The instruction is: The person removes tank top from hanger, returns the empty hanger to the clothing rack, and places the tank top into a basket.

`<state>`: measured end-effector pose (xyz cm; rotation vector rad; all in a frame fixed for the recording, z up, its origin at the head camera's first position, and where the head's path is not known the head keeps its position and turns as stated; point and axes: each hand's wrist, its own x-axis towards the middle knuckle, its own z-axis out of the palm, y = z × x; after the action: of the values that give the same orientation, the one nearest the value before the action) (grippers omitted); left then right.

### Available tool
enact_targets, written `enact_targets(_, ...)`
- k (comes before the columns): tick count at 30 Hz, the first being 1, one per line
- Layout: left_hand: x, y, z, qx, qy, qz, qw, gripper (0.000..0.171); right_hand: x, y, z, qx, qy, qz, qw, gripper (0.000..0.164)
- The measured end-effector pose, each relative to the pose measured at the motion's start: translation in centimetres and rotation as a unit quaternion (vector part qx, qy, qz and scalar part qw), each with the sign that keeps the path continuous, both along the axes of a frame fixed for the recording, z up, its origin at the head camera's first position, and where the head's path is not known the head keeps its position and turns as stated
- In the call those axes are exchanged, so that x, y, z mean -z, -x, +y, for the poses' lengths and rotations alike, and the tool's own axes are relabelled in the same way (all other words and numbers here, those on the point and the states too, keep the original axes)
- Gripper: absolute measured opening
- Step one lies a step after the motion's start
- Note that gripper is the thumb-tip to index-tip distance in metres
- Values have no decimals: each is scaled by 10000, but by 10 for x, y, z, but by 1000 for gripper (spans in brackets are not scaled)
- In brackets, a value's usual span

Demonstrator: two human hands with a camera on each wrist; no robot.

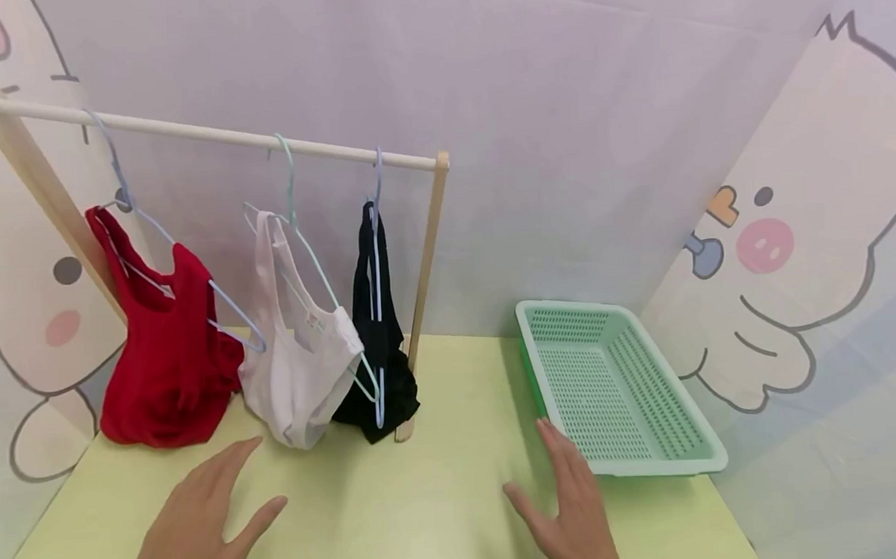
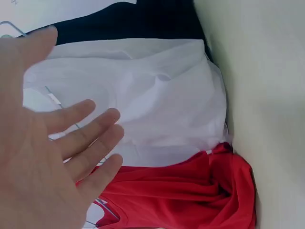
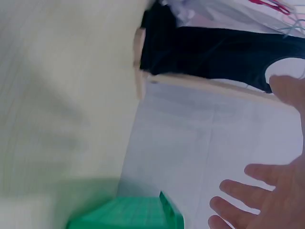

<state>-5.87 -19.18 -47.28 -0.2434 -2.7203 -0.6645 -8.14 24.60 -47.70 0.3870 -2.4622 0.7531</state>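
My left hand (image 1: pixel 196 524) is held over the table's front left, fingers spread and holding nothing. Nearest to it hang a red tank top (image 1: pixel 162 359) and a white tank top (image 1: pixel 295 386), each on a thin hanger. A black garment (image 1: pixel 376 341) hangs to their right on a light blue hanger. In the left wrist view, the left hand (image 2: pixel 81 157) overlaps the white and red tops. My right hand (image 1: pixel 571 508) holds nothing, thumb apart from its fingers, close to the near left corner of a green plastic basket (image 1: pixel 595 390).
The hangers hook over a white rod (image 1: pixel 209 133) on a wooden rack, whose right post (image 1: pixel 428 255) stands beside the black garment. Pale yellow table (image 1: pixel 455 446) lies between rack and basket. Behind hangs a cloth backdrop (image 1: pixel 532 142) with cartoon animals.
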Motion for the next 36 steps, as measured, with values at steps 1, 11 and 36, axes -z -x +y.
enact_targets(1, -2, -2, 1, -27, -184, 71, 9998, 68, -2, -1, -2, -25, 230, -143, 9996, 87)
enact_targets(11, -64, -4, 28, 1003, -2166, 1051, 9654, 37, -30, 34, -32, -1026, 1939, -699, 9731, 51)
enact_targets(36, -164, 50, 54, 1531, -606, 1755, 9706, 12, -64, 119, -88, -1726, 2063, -804, 9598, 40)
